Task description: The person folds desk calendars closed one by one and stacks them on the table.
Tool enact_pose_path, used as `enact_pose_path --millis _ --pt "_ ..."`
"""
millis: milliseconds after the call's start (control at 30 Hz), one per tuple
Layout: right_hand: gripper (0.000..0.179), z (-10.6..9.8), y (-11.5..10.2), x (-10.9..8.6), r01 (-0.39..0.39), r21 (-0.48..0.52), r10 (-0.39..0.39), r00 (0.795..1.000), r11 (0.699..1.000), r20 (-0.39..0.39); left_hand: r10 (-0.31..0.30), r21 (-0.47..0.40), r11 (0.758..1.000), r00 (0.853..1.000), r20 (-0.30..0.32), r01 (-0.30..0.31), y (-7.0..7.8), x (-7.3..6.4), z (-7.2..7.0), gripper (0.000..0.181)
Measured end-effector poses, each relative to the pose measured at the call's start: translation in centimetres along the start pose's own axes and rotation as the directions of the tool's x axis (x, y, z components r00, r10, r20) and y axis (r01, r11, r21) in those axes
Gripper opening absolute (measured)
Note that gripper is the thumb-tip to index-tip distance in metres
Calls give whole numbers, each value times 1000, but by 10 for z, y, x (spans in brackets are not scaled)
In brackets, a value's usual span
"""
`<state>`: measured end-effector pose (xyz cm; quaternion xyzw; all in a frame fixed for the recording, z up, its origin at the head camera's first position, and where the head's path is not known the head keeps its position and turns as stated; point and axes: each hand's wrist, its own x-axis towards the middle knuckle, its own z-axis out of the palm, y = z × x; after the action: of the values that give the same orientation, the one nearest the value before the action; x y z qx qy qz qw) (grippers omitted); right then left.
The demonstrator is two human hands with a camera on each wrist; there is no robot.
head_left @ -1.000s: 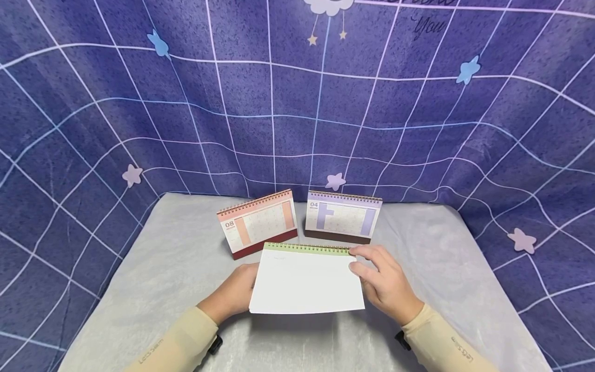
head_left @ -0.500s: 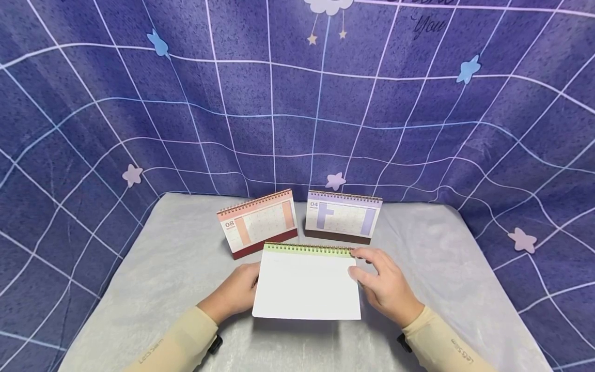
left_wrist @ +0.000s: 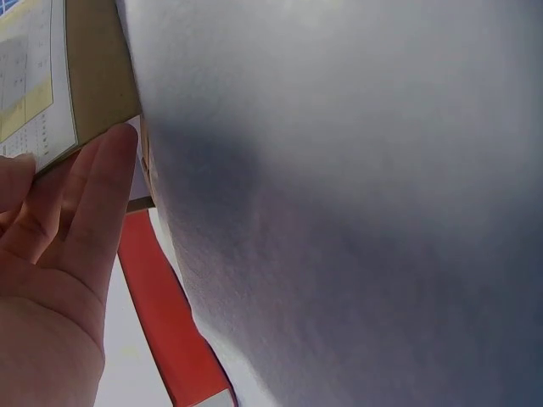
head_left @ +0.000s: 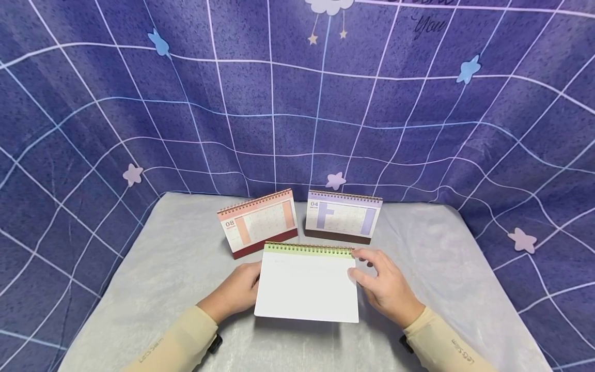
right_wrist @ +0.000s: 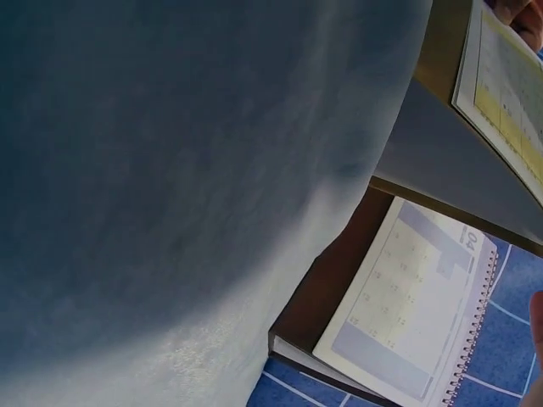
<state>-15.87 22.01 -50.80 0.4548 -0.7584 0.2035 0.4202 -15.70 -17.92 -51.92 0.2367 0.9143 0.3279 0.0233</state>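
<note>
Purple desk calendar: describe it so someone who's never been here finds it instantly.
Below the star-patterned curtain is a grey table. Toward its far side, beyond the green-topped calendar, stands the purple calendar, right of the peach calendar. Only it has a lavender header.

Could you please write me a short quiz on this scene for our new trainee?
1. Multiple choice: Which number is printed on the purple calendar?
A) 08
B) 04
C) 12

2. True or false: The left hand holds the green calendar.

3. Fill the gap: The bottom strip of the orange calendar is ____ in colour.

Key:
1. B
2. True; the left wrist view shows the thumb in front and fingers behind.
3. red
</note>
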Motion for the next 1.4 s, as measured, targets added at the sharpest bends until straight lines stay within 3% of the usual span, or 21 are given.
enact_pose_path --millis 1400 --pt "36 1 1 -16 -34 -96 43 995 995 91 38 63 997 999 -25 -36 0 0 0 27"
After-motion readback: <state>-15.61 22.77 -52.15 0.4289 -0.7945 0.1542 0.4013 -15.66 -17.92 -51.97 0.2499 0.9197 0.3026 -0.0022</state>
